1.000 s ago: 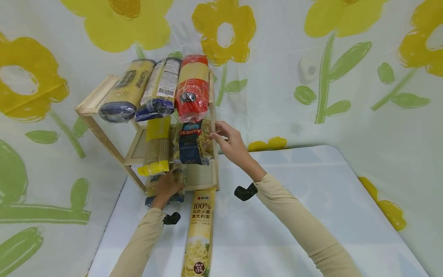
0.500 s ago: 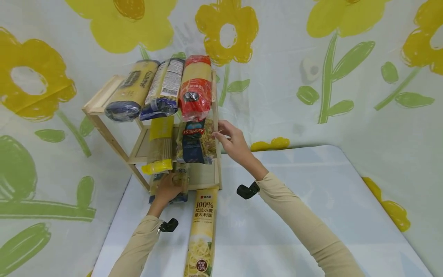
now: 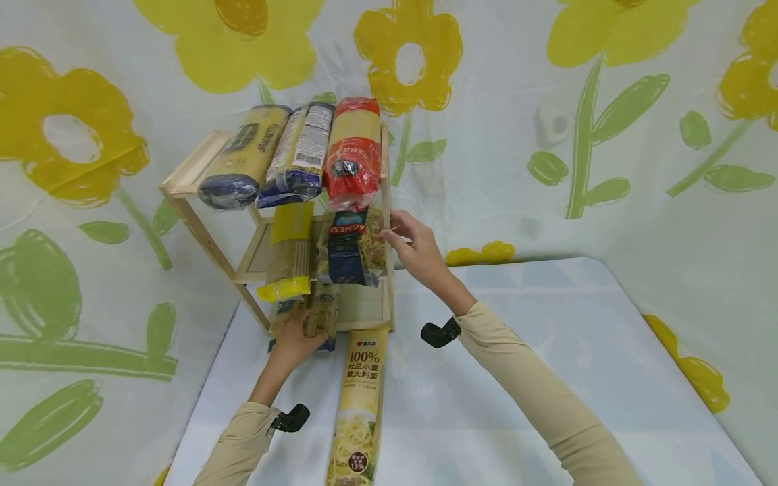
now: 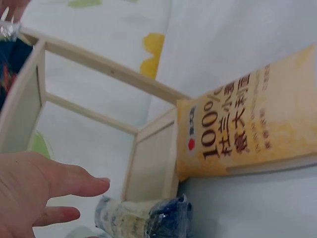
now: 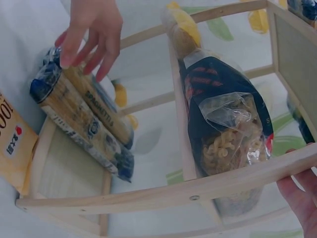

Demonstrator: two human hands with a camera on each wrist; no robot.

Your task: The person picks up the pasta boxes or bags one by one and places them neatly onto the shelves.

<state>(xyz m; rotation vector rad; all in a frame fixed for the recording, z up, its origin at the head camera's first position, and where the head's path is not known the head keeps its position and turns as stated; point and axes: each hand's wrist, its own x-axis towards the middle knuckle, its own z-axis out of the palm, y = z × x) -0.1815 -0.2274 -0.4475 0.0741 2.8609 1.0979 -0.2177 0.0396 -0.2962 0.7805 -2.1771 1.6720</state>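
Observation:
A small wooden rack (image 3: pixel 367 307) holds pasta packs on its tiers. My right hand (image 3: pixel 422 253) grips the rack's right upright, thumb in front and fingers behind. Right beside it on the middle tier sits a dark blue Agnesi bag of pasta twists (image 3: pixel 346 250). My left hand (image 3: pixel 296 344) is at the front of the bottom tier, fingers loosely spread. Below that hand lie two spaghetti packs side by side, a nearer one (image 5: pixel 81 111) and a farther one (image 5: pixel 101 96). In the left wrist view, thumb and finger stand apart with nothing between them.
A long yellow pasta pack (image 3: pixel 360 398) lies on the white table (image 3: pixel 486 378) against the rack's front. The top tier bears a spaghetti pack (image 3: pixel 246 152), a blue-and-white pack (image 3: pixel 298 152) and a red pack (image 3: pixel 354 152). A yellow-ended pack (image 3: pixel 292 250) overhangs the middle tier.
My left hand has drawn back slightly toward me from the bottom spaghetti packs, its fingers spreading. The right hand keeps its grip on the upright. The head view has shifted a little.

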